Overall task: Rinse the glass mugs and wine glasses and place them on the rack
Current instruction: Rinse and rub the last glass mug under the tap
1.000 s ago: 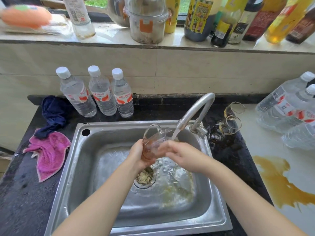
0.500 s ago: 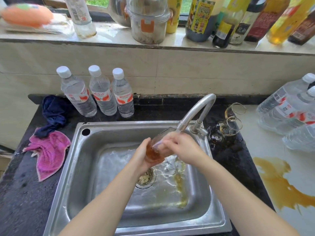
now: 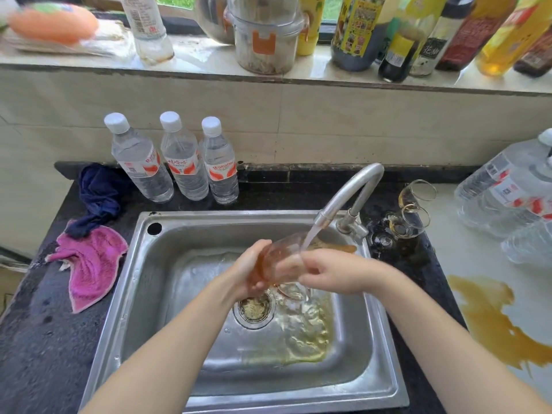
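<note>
Because the stream from the curved steel tap must run over it, the clear amber-tinted glass mug is held tilted under the spout over the steel sink, left hand fingers cupped round its base, right hand fingers curled on its rim side. Beyond the right fingers two clear wine glasses wait on the dark surface; beyond the left fingers stand three plastic water bottles and two cloths.
</note>
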The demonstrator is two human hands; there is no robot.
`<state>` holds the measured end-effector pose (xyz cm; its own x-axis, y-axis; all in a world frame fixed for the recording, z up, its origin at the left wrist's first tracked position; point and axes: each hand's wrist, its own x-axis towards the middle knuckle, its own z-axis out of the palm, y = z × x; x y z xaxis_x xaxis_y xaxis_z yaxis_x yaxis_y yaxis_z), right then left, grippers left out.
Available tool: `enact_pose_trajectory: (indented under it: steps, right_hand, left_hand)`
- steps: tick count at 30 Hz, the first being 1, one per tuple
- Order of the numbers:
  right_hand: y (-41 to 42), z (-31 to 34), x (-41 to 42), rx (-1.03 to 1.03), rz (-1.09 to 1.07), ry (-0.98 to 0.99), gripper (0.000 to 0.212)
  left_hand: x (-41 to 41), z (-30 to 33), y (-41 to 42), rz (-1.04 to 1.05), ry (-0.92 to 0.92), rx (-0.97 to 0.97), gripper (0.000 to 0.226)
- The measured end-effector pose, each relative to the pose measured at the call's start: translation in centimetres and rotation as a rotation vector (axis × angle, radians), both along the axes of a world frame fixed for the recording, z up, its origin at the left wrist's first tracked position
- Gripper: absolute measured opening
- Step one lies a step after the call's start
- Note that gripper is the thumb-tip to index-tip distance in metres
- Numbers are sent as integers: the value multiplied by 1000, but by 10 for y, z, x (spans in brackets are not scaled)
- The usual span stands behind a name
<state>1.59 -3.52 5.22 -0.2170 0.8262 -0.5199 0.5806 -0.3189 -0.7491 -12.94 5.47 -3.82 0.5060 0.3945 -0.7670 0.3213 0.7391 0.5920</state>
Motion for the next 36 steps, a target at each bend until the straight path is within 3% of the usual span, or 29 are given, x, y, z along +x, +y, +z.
enact_pose_trajectory:
  steps: [3, 5, 7, 9, 10, 12, 15, 16, 18, 22, 24, 25, 27, 29, 32, 34, 36]
  right_hand:
    - [8, 6, 23, -275, 38, 291, 35]
    - [14, -5, 26, -278, -68, 431, 30]
    - [17, -15, 21, -248, -116, 514, 50]
    - [20, -25, 15, -270, -211, 643, 25]
    - [22, -26, 9, -298, -298, 664, 26]
    - [27, -30, -3, -268, -273, 517, 28]
    - [34, -37, -19, -108, -145, 0, 34]
    - [35, -41, -23, -83, -122, -20, 34]
    - [32, -56, -26, -197, -185, 233, 27]
    - [30, -68, -33, -330, -665, 703, 21]
    - [24, -69, -41, -300, -680, 733, 10]
    - [23, -71, -45, -323, -721, 740, 15]
    - [21, -63, -52, -389, -634, 504, 16]
    - [17, -66, -48, -336, -454, 360, 16]
    - [17, -72, -56, -470, -662, 677, 12]
    - [13, -87, -60, -496, -714, 774, 13]
    - [12, -98, -62, -427, -603, 490, 16]
  left_hand:
    - [0, -2, -3, -104, 39, 16, 49]
    - [0, -5, -4, -99, 31, 9, 54]
    - [-5, -6, -1, -104, 29, 10, 57]
    - [-12, -9, 5, -110, 30, 6, 54]
    - [-15, -10, 6, -107, 30, 6, 53]
    - [-17, -8, 8, -119, 29, 13, 50]
    - [-18, -5, 6, -146, 40, 4, 48]
    - [-19, -4, 4, -153, 31, -3, 46]
    - [-22, -5, 2, -146, -37, -16, 43]
    - [-24, -6, -12, 127, -187, 105, 26]
    - [-23, -6, -19, 139, -124, 89, 33]
    - [-23, -4, -20, 114, -54, 35, 37]
    - [-29, -2, -19, 6, 51, -86, 40]
    - [-38, -3, -19, -37, 3, -165, 43]
    - [-47, -6, -26, 70, -144, -39, 32]
    - [-43, -9, -31, 133, -55, 60, 32]
    - [-41, -12, -32, 95, 111, 2, 37]
